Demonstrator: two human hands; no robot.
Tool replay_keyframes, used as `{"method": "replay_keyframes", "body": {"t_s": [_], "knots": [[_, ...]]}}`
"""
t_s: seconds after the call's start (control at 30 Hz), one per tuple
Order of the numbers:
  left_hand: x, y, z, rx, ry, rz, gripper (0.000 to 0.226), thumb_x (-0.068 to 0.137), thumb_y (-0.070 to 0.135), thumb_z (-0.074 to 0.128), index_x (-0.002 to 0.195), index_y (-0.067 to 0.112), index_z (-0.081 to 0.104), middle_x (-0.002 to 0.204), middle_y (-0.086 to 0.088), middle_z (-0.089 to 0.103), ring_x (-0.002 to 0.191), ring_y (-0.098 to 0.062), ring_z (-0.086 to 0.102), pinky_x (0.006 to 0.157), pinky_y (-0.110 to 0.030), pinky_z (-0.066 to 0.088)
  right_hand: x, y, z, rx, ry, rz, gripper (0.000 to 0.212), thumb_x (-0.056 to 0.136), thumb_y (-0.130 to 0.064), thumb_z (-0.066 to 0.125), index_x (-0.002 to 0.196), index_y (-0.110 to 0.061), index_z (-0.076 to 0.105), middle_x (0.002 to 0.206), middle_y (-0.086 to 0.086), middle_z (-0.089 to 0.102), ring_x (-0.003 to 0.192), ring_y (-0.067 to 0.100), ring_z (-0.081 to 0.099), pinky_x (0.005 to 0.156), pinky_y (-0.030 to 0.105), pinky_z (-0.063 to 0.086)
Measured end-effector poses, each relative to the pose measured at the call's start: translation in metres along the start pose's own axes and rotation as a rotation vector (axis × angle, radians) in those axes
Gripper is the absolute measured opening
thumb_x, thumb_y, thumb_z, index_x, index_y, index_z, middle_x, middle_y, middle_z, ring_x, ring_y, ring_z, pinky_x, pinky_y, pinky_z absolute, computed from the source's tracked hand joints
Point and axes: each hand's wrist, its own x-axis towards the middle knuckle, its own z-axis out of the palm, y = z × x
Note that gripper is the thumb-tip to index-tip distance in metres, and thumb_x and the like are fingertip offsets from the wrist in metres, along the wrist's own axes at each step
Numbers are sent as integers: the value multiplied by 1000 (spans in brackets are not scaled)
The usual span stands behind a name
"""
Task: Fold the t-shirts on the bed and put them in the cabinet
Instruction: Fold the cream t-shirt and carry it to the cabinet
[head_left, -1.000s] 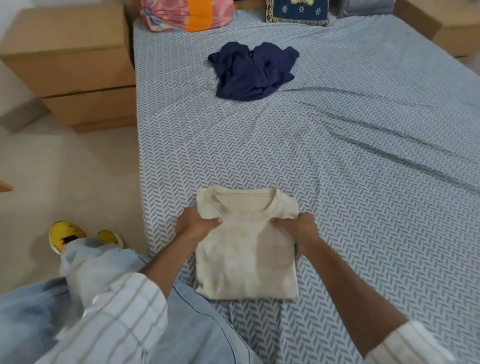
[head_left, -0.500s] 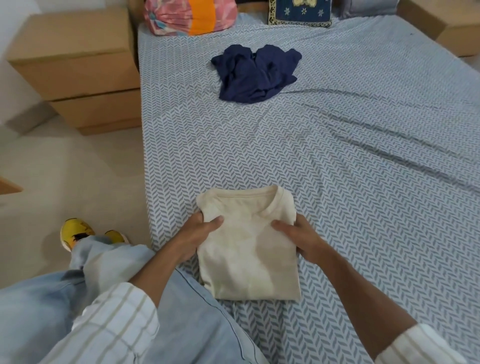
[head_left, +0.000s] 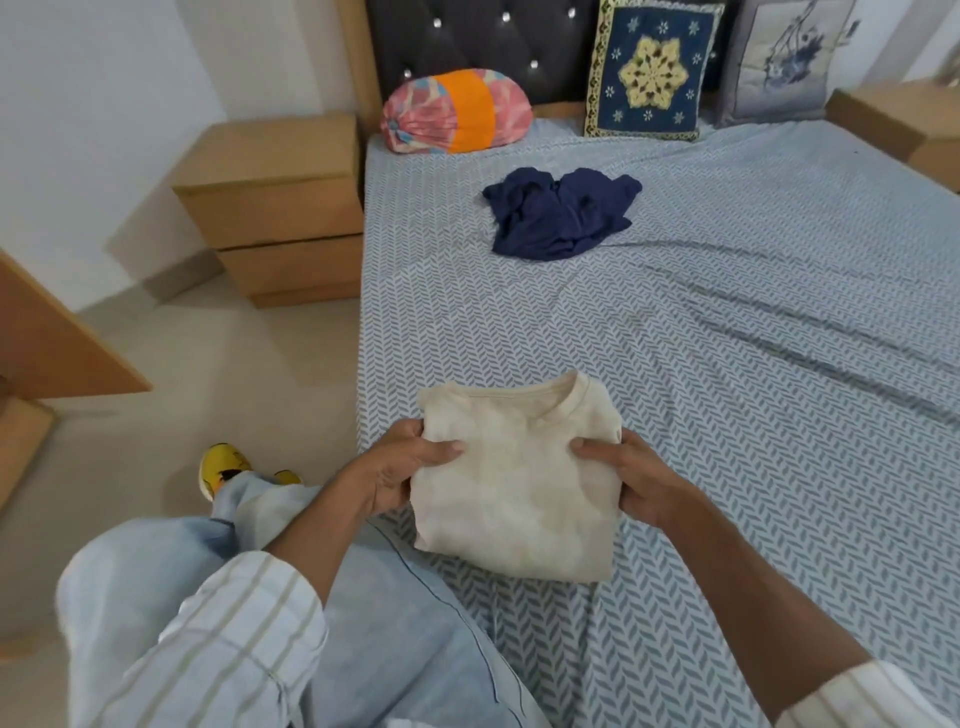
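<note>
A folded cream t-shirt (head_left: 519, 483) is held just above the near left part of the bed (head_left: 727, 364). My left hand (head_left: 397, 475) grips its left edge, thumb on top. Gripping the right edge the same way is my right hand (head_left: 631, 480). The shirt's collar points away from me. A crumpled navy t-shirt (head_left: 558, 213) lies unfolded farther up the bed, well beyond both hands.
A wooden nightstand (head_left: 275, 208) stands left of the bed, another (head_left: 904, 119) at the far right. A pink-orange bolster (head_left: 457, 111) and two cushions (head_left: 652, 70) lean on the headboard. A wooden panel (head_left: 47, 338) juts in at left. My knee rests on the bed's edge.
Both hands shifted from pressing on top of the cream t-shirt to gripping its sides, and lifted it off the bed. The view tilted up, showing the headboard.
</note>
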Motion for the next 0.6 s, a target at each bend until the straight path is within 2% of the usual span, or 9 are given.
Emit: {"method": "replay_keyframes", "body": {"t_s": [0.13,0.3,0.4,0.5,0.6], "knots": [[-21,7,1,11,91,50,25,89,7,69,114,3,67,112,-16,72,100,-29,71,81,-40,60,-6,-1,14,-3,-9,-43,41,84,-12,75,123,-5,65,117,18,71,108,37,68,96,61,50],[-47,20,-3,-1,79,68,24,95,13,62,119,9,65,113,-12,73,101,-27,71,83,-41,59,-19,-15,31,-14,-22,-97,31,93,-18,67,123,-10,65,116,13,72,106,31,70,91,53,55],[-55,33,-9,-4,78,94,25,97,13,59,121,11,63,118,-13,71,105,-28,70,90,-45,57,-24,-30,40,-37,-34,-104,31,97,-23,63,124,-10,64,116,13,72,107,31,69,88,52,56],[-62,48,-16,-41,63,143,28,98,8,57,125,12,61,116,-13,72,99,-27,71,81,-42,60,-24,-49,54,-60,-36,-116,31,98,-29,60,123,-11,63,115,12,72,106,30,70,88,52,57],[-68,63,-31,-71,3,196,41,91,1,62,130,13,56,120,-13,70,100,-27,71,75,-40,61,-17,-68,70,-46,-62,-127,34,99,-30,58,127,-11,62,119,13,71,109,30,68,94,53,54]]}}
